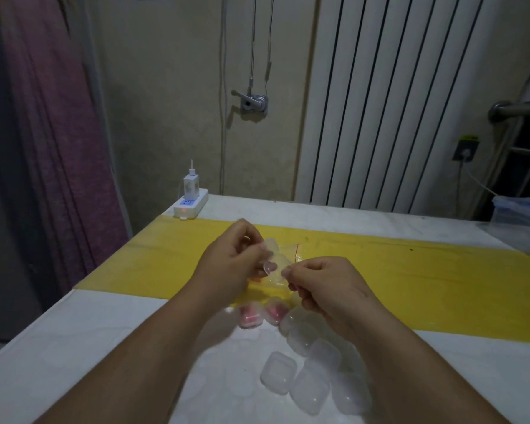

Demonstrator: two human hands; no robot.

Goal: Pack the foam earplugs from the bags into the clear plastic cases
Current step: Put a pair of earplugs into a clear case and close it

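Observation:
Above the yellow strip (410,270) of the table, both hands hold one clear plastic case (275,261). My left hand (231,261) grips its left side with curled fingers, and my right hand (325,286) pinches its right edge. A small clear bag (292,250) with a red line lies just behind the case. Two shut cases with pink earplugs (262,315) sit below my hands. Several empty clear cases (311,368) lie in a cluster on the white table, nearer to me.
A white power strip (190,205) with a charger plugged in stands at the table's far left corner. A radiator (389,102) covers the wall behind. A clear plastic container (520,215) sits at the far right edge. A curtain (62,133) hangs on the left.

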